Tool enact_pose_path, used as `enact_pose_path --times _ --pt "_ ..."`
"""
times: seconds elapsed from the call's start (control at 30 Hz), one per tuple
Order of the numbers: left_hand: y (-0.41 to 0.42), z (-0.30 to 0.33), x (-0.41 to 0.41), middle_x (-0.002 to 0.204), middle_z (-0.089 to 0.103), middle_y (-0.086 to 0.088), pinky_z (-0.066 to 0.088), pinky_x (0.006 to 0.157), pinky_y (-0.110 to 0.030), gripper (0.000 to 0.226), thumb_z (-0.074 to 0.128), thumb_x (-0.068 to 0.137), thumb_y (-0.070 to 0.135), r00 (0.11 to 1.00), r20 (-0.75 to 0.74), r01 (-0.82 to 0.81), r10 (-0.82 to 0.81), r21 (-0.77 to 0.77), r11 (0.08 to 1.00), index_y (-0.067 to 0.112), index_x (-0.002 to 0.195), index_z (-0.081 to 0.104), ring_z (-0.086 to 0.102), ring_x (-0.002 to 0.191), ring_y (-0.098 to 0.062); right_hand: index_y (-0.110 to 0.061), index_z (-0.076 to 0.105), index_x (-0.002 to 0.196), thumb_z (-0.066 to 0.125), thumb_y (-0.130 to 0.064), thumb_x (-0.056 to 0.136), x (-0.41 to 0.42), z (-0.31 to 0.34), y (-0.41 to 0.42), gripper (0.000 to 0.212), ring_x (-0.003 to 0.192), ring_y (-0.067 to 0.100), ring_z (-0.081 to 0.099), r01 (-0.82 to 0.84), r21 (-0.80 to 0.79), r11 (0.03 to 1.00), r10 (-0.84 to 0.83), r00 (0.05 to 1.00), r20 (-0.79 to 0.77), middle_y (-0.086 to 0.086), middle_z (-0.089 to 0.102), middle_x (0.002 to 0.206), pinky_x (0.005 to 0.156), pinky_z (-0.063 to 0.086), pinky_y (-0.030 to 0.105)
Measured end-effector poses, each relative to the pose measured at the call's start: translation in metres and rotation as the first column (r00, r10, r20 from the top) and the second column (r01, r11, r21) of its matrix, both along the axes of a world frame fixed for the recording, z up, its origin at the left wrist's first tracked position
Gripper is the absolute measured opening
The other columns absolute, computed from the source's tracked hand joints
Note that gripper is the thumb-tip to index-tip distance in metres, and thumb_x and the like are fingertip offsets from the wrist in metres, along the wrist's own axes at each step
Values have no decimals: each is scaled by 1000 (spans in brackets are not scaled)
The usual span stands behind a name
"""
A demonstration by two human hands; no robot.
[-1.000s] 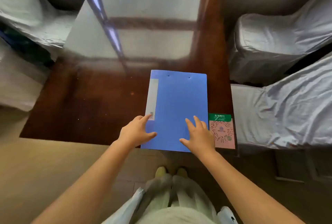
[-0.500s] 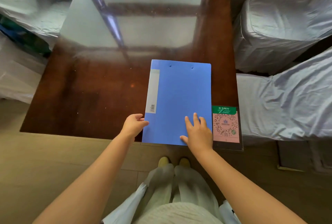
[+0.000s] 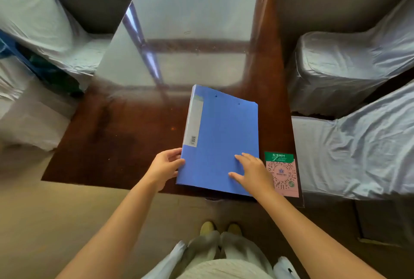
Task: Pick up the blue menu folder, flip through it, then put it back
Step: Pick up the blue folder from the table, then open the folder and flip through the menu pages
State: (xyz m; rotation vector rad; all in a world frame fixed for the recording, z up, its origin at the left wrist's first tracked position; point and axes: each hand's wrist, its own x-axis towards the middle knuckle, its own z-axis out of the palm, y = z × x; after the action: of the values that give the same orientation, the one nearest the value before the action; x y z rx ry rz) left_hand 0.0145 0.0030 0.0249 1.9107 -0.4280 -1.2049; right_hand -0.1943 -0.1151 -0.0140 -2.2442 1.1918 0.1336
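Blue menu folder [image 3: 220,142] sits near your edge of the glossy dark wood tabletop [image 3: 116,140], spine side tipped up. Your left hand [image 3: 164,166] is pinching the spine edge, thumb on the cover; your right hand [image 3: 252,172] lies flat with fingers spread on the cover. I'd slide those right fingers under the free edge so it lifts level and doesn't skid. Mind the QR code card [image 3: 282,174] just beside it. Sheet-covered chairs [image 3: 349,70] crowd both sides.

Left-hand fingers [image 3: 173,153] behind folder [image 3: 220,142] spine
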Motion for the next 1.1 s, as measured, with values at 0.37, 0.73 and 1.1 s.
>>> enact_pose_path --times 0.37,0.73,1.1 --pt "-5 78 23 114 68 -9 59 73 -30 40 56 86 8 994 -110 -58 12 -425 903 12 126 53 67 100 -23 -15 39 137 62 -12 86 -22 108 -84 56 107 24 61 229 485 844 -472 747 468 10 61 123 82 54 38" --pt "-35 144 4 127 47 41 50 83 -15 111 81 68 20 869 402 470 -287 -497 729 48 140 2 51 116 5 -17 52 123 55 -8 88 -62 176 -100 36 96 21 69 -24 522 853 -466 415 781 -2 74 104 66 57 27" --pt "-42 132 -20 149 11 7 10 102 0 83 58 87 24 592 791 629 -153 -335 702 28 143 -4 13 136 -1 -23 54 125 64 -37 81 -74 184 -87 47 104 22 66 -54 472 880 -434 313 845 3 67 119 69 57 29"
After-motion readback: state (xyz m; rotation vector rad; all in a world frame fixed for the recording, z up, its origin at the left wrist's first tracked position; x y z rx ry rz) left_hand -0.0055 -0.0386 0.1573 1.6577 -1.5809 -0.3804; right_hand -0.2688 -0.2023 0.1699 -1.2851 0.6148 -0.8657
